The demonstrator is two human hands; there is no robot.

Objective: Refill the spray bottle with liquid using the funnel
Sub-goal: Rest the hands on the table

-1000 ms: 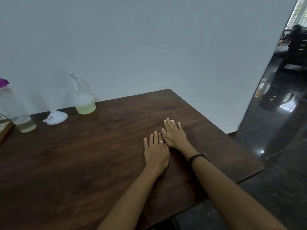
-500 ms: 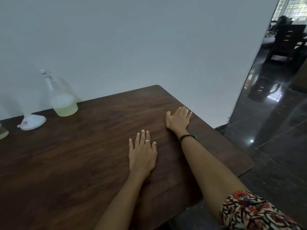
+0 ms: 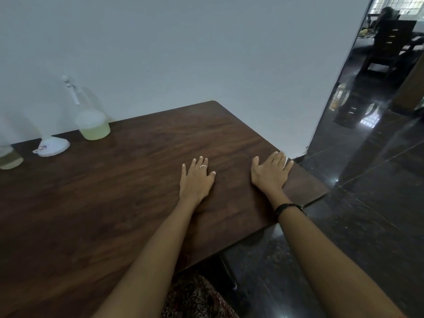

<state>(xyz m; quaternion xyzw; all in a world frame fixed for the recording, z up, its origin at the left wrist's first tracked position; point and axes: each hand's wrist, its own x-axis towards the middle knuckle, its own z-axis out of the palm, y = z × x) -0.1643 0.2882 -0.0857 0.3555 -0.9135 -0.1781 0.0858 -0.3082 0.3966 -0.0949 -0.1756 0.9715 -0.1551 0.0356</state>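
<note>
A clear spray bottle [image 3: 91, 120] with a little pale yellow-green liquid stands at the back left of the brown wooden table [image 3: 114, 203], against the wall. A white funnel [image 3: 53, 146] lies upside down to its left. At the far left edge a second clear bottle [image 3: 9, 157] of the same liquid is partly cut off. My left hand [image 3: 196, 180], wearing a ring, lies flat on the table, holding nothing. My right hand [image 3: 270, 172] rests flat near the table's right edge, also with nothing in it. Both hands are far from the bottles.
A pale wall [image 3: 206, 53] runs along the table's back edge. To the right is a glossy dark floor [image 3: 367, 180] with a wooden chair [image 3: 387, 47] and a person seated in the distance. Patterned fabric [image 3: 197, 297] shows below the table's near edge.
My two hands, touching one second ago, have slid apart. The right hand has moved out to the table's right edge. The view has shifted so the left bottle is back at the frame's edge.
</note>
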